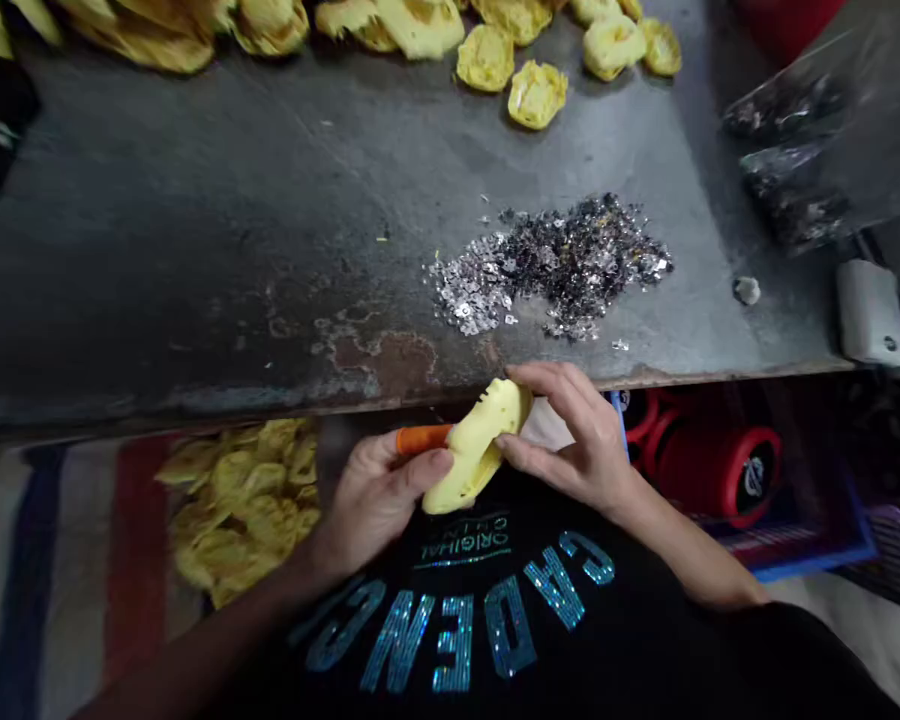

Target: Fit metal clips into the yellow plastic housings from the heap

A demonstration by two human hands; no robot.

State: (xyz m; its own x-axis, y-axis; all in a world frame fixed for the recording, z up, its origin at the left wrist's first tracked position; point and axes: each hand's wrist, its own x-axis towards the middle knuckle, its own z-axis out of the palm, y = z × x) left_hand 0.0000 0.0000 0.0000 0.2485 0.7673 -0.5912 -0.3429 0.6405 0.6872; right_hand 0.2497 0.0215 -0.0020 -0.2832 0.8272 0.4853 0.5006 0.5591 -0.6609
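**Two-hand hold, fingers closed**

I had the left hand [375, 505] closed around an orange stick [422, 439], type unclear, with its far end hidden behind the yellow moulded piece [474, 450]. The left thumb pressed on that piece. The right hand [574, 435] gripped the piece from the other side, its fingers [544, 385] clenched over the slotted upper edge. The piece was held just above the black T-shirt [495, 570] with sequin lettering, just below the front edge of the worktop [195, 250].

Beside the left hand, a heap of darker yellow pieces [236, 510] lay on a striped cloth [67, 560]. Right of the right hand, below the worktop, a red spool [720, 470] sat in a blue crate [810, 552].

The worktop was dark metal, with rust patches [375, 355] near the front edge. A loose pile of silver and dark sequins [547, 265] lay ahead of the hands. Just right of it were a small grey lump [746, 290] and, further along, a white box [870, 312]. Clear plastic bags of dark sequins [791, 180] lay beyond. More yellow moulded pieces [487, 58] lined the far side.
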